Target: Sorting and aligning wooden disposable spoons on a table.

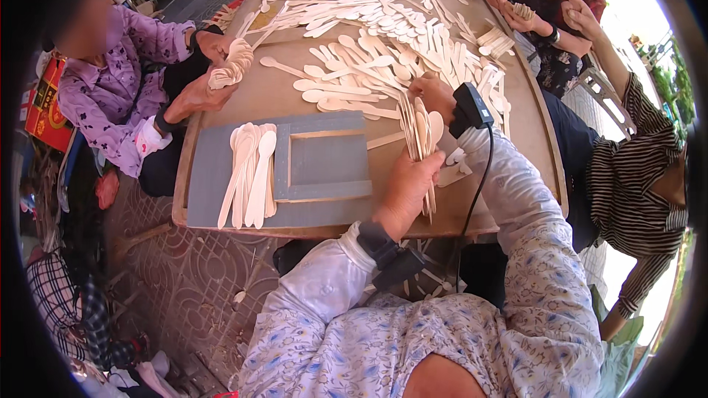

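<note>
My left hand (407, 186) is closed around an upright bunch of wooden spoons (420, 133) near the table's front edge. Just behind the bunch, my right hand (434, 97) is bent with its fingers curled at the near side of the loose spoon pile (354, 77). Whatever those fingers hold is hidden from me. To the left of my hands, a layered stack of wooden spoons (251, 173) rests on a grey board (206, 166). Beside that stack, the board carries a shallow rectangular frame (328, 191) with a bare wood inner edge.
Many more loose spoons (376, 7) spread over the far half of the brown table (258, 103). At the left, a person in a purple shirt (110, 103) holds a fanned bundle of spoons (234, 65). Other people sit along the right side. A black cable (479, 191) hangs from my right wrist.
</note>
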Action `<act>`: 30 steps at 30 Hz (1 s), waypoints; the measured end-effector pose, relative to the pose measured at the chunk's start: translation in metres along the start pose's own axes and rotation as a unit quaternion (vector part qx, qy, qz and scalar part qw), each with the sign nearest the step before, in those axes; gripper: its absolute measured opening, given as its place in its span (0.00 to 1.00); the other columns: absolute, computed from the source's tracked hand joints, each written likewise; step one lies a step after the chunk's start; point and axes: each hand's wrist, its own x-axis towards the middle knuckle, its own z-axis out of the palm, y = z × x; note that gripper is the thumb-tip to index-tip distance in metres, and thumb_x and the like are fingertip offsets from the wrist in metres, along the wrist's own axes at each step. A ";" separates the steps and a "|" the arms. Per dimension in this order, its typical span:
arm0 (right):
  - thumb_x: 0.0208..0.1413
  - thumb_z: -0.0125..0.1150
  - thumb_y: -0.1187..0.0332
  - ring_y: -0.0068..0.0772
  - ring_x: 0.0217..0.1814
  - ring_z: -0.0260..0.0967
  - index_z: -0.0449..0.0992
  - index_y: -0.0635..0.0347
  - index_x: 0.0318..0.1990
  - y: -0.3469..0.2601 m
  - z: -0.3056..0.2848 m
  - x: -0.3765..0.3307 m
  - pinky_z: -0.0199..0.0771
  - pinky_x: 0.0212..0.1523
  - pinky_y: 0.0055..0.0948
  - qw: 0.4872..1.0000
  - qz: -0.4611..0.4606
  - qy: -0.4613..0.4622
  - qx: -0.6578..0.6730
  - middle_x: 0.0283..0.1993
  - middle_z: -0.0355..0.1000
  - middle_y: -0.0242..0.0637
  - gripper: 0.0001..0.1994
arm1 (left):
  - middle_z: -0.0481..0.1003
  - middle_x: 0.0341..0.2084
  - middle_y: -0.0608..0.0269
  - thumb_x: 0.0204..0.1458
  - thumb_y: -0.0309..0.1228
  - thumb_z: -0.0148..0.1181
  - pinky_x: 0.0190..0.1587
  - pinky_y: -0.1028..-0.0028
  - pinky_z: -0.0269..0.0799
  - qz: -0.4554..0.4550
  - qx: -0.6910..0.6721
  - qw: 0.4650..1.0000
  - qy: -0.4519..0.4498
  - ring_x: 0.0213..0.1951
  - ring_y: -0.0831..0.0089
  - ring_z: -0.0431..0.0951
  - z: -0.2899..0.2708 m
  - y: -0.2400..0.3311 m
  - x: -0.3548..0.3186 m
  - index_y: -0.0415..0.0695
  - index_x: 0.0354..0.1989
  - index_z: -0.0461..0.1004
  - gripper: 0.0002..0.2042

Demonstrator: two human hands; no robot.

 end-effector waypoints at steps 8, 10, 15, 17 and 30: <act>0.51 0.51 0.64 0.44 0.34 0.69 0.73 0.62 0.37 0.017 0.001 -0.011 0.68 0.36 0.32 0.968 0.120 0.148 0.161 0.29 0.71 0.48 0.11 | 0.65 0.16 0.70 0.45 0.26 0.55 0.20 0.80 0.60 0.008 0.005 1.000 -0.027 0.18 0.81 0.65 0.003 -0.003 0.007 0.43 0.28 0.67 0.04; 0.54 0.52 0.67 0.20 0.25 0.63 0.71 0.64 0.40 0.003 -0.018 -0.023 0.64 0.26 0.21 0.979 0.113 0.104 0.136 0.24 0.69 0.35 0.10 | 0.69 0.19 0.69 0.45 0.28 0.56 0.26 0.80 0.63 0.035 0.079 0.996 0.000 0.22 0.81 0.67 -0.003 -0.001 0.004 0.42 0.32 0.69 0.07; 0.53 0.50 0.69 0.17 0.22 0.60 0.72 0.63 0.33 -0.062 -0.096 -0.064 0.62 0.23 0.20 0.996 -0.088 -0.022 0.015 0.20 0.66 0.29 0.07 | 0.71 0.26 0.68 0.45 0.27 0.56 0.33 0.79 0.66 0.271 0.249 0.929 0.032 0.29 0.80 0.69 -0.004 0.016 -0.010 0.39 0.39 0.68 0.12; 0.54 0.50 0.68 0.17 0.22 0.61 0.72 0.63 0.32 -0.087 -0.112 -0.069 0.62 0.23 0.20 0.987 -0.081 -0.096 0.104 0.21 0.66 0.28 0.08 | 0.71 0.29 0.68 0.46 0.26 0.55 0.35 0.78 0.67 0.340 0.293 0.892 0.048 0.31 0.80 0.70 -0.006 0.015 -0.010 0.38 0.43 0.67 0.15; 0.46 0.49 0.74 0.41 0.42 0.67 0.73 0.57 0.39 0.003 0.031 0.069 0.67 0.43 0.32 0.995 -0.015 0.093 -0.036 0.44 0.69 0.40 0.12 | 0.72 0.30 0.57 0.50 0.27 0.51 0.29 0.75 0.70 0.026 -0.137 0.989 -0.039 0.28 0.73 0.72 -0.012 0.029 -0.007 0.43 0.33 0.63 0.05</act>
